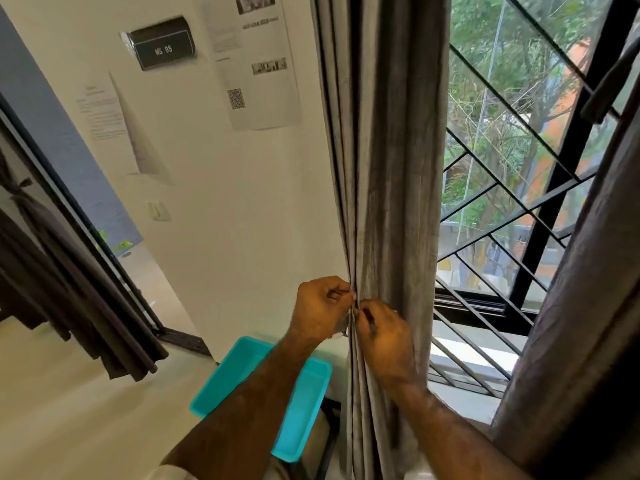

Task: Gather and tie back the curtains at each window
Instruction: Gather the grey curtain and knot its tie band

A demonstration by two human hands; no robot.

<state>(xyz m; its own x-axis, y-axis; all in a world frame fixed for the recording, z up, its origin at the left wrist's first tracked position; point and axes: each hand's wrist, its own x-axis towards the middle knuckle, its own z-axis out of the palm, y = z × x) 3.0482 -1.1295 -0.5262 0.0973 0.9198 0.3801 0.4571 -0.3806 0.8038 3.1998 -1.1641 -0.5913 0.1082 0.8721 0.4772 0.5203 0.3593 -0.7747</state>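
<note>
A grey curtain (388, 168) hangs gathered into a narrow bundle at the left side of the window (512, 174). My left hand (320, 308) and my right hand (386, 336) meet at the bundle's left edge, about waist height. Both pinch a thin tie (352, 315) where it crosses the folds. The tie is mostly hidden by my fingers. A second grey curtain (588, 289) hangs at the right edge of the window. At the far left, another dark curtain (52, 265) is tied back beside a doorway.
A turquoise tray (304, 403) sits under my left forearm on a surface below the curtain. Black diagonal grille bars (502, 202) cover the window. The cream wall (225, 202) carries papers, a "WS 05" sign (162, 43) and a light switch (159, 211).
</note>
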